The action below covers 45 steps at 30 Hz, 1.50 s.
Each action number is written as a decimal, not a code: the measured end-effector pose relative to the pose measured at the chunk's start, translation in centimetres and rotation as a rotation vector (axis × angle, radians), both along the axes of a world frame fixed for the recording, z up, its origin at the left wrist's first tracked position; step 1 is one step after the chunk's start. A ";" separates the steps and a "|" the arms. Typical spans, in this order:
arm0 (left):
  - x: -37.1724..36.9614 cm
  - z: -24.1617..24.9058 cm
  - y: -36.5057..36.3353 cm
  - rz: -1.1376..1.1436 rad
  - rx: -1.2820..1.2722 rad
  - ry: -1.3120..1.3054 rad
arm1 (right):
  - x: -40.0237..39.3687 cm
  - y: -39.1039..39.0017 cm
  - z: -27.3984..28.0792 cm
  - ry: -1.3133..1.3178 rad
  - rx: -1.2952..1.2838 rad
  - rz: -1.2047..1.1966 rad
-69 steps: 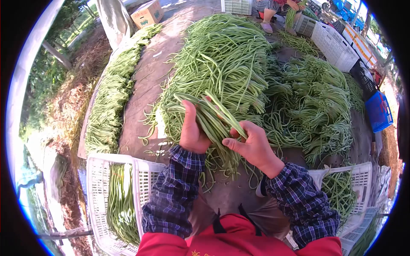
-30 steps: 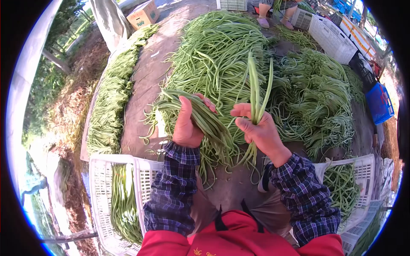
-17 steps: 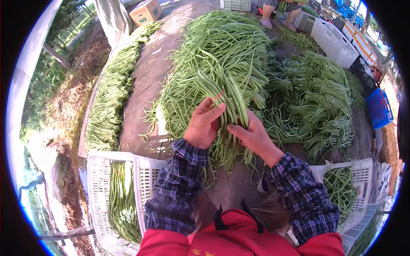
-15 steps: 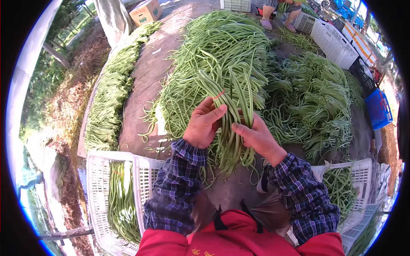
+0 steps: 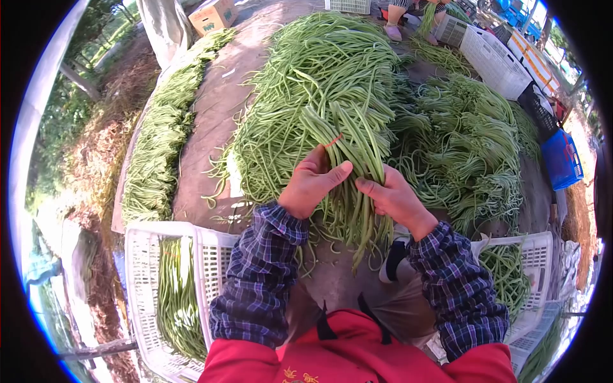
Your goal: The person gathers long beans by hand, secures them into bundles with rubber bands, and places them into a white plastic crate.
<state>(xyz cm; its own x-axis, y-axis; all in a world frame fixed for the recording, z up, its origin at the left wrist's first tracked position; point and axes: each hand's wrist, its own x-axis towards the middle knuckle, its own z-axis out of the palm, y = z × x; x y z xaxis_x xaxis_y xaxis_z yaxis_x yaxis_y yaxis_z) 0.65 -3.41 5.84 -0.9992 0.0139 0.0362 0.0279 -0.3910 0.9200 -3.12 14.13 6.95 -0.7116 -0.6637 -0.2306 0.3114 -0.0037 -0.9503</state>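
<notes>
A bunch of long green beans (image 5: 350, 156) slants between my two hands in front of the big pile. Near its upper end a red band (image 5: 334, 140) circles part of the bunch. My left hand (image 5: 314, 183) is closed on the bunch from the left, just below the band, with the thumb on top. From the other side my right hand (image 5: 397, 199) grips the beans a little lower, thumb across them. The bean tails hang below both hands. Fingers behind the bunch are hidden.
A large bean pile (image 5: 332, 57) lies ahead, with another heap (image 5: 469, 147) right and a long row (image 5: 156, 134) left. White crates (image 5: 198, 239) with beans flank my legs. A blue basket (image 5: 562, 161) stands far right. Another person's legs (image 5: 394, 19) show at the back.
The beans in my right hand have come up against the banded bunch, narrowing the gap between them. My two hands are slightly closer at the thumbs. The view has shifted slightly.
</notes>
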 end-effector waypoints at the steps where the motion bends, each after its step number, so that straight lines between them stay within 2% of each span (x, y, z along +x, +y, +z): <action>1: 0.0 -0.4 0.3 0.034 0.009 0.005 | 0.2 -0.3 0.4 0.108 -0.021 0.004; 4: -0.2 -1.3 0.3 0.063 -0.053 -0.037 | -0.4 -0.2 -0.6 0.145 0.054 0.027; 6: 0.0 -0.9 -0.1 0.048 -0.020 -0.054 | -0.4 0.0 0.0 0.087 0.004 0.033; 9: 0.2 -0.7 -0.7 0.008 0.211 -0.076 | -1.2 0.6 0.2 0.046 -0.034 0.076; 12: 0.2 -1.0 -1.0 -0.023 0.256 -0.086 | -1.1 0.5 0.3 0.049 -0.034 0.071; 14: 0.1 -1.5 -1.2 -0.071 0.205 -0.053 | -1.1 0.5 -0.4 0.029 -0.046 0.050; 20: 0.4 -0.7 -0.3 -0.002 0.197 -0.091 | -0.4 0.2 -0.1 0.105 0.019 -0.070; 21: 0.3 -0.8 -0.2 0.040 0.099 -0.066 | -0.4 0.0 -0.6 0.106 0.018 -0.069; 23: 0.1 -1.0 -0.1 0.083 -0.001 -0.038 | -0.6 -0.6 -2.1 0.693 0.123 -0.263; 26: 0.0 -1.3 0.1 0.157 -0.071 -0.053 | -0.5 -0.4 -1.7 0.762 0.207 -0.258; 30: -0.5 -1.4 0.0 0.199 0.021 -0.105 | 0.0 -0.5 0.3 0.779 0.281 -0.202; 32: -0.4 -1.7 -0.1 0.193 0.057 -0.129 | 0.8 -1.0 0.9 0.344 0.067 -0.096; 33: -0.4 -1.9 0.0 0.156 0.168 -0.112 | 0.8 -1.1 0.8 0.339 0.065 -0.098; 34: -0.6 -1.9 0.1 0.113 0.278 -0.093 | 0.7 -1.2 0.7 0.362 0.069 -0.117; 36: -0.7 -1.2 0.2 0.059 0.315 -0.102 | 0.5 -0.9 0.7 0.387 0.077 -0.145; 38: -0.6 -0.5 0.3 0.049 0.344 -0.131 | 0.3 -0.6 1.2 0.722 0.243 -0.215; 39: -0.6 -0.5 0.2 0.031 0.340 -0.142 | 0.1 -0.6 1.4 0.790 0.280 -0.238; 44: -0.5 -0.7 0.4 -0.111 0.348 -0.120 | -0.3 -0.8 0.7 0.862 0.226 -0.343; 45: -0.5 -0.7 0.2 -0.141 0.425 -0.139 | -0.3 -0.8 0.6 0.874 0.238 -0.343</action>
